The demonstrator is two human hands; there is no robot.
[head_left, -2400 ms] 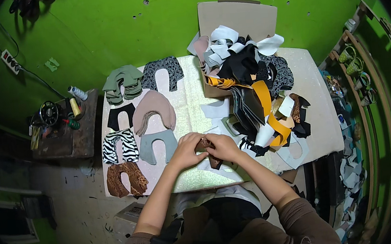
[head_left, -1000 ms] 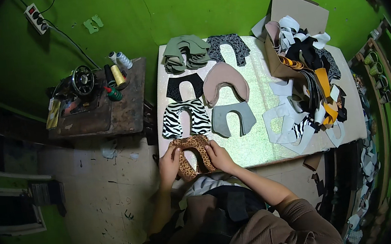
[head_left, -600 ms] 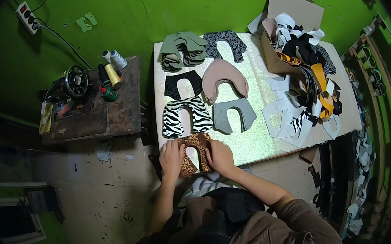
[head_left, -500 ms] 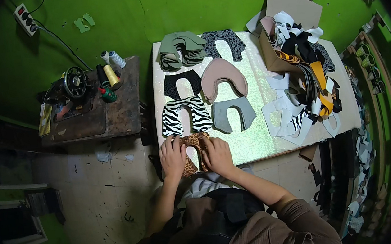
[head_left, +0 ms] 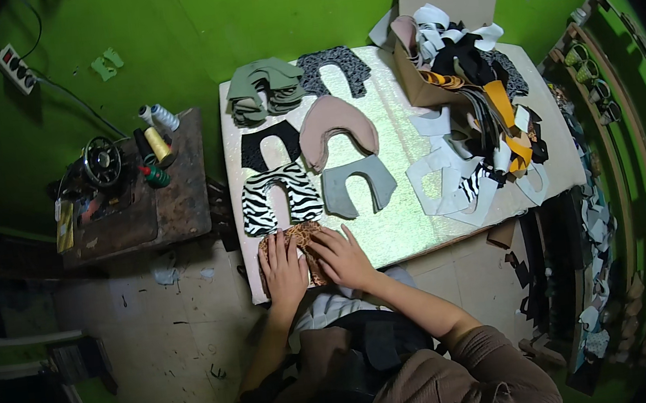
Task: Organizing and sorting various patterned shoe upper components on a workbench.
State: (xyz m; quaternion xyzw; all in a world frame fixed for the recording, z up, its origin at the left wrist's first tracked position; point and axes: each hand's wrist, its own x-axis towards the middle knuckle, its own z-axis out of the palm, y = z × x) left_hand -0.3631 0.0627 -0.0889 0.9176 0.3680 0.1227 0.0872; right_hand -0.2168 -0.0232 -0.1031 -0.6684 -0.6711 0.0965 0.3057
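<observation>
At the near left corner of the pale table lies a leopard-print, horseshoe-shaped cut piece (head_left: 303,233). My left hand (head_left: 286,274) rests flat along its left arm, fingers stretched out. My right hand (head_left: 343,258) is over its right side with fingers spread, covering much of that arm. Just beyond sit zebra-print cut pieces (head_left: 304,201), close to my fingertips. Farther up are black patterned cut pieces (head_left: 282,137), pinkish-beige ones (head_left: 322,119), and grey ones (head_left: 378,182). At the back lie a green stack (head_left: 278,72) and dark grey patterned pieces (head_left: 353,64).
A cardboard box (head_left: 415,85) overflows with scraps at the table's right, with loose white cutouts (head_left: 422,179) before it. Left, a wooden sewing table (head_left: 183,216) carries a machine with a handwheel (head_left: 102,162) and thread cones (head_left: 164,117). Shelving with footwear (head_left: 585,72) lines the right wall.
The view has shifted, so the table and its pieces sit farther left in the picture. My right-hand fingers are more spread. Both hands remain at the leopard-print piece.
</observation>
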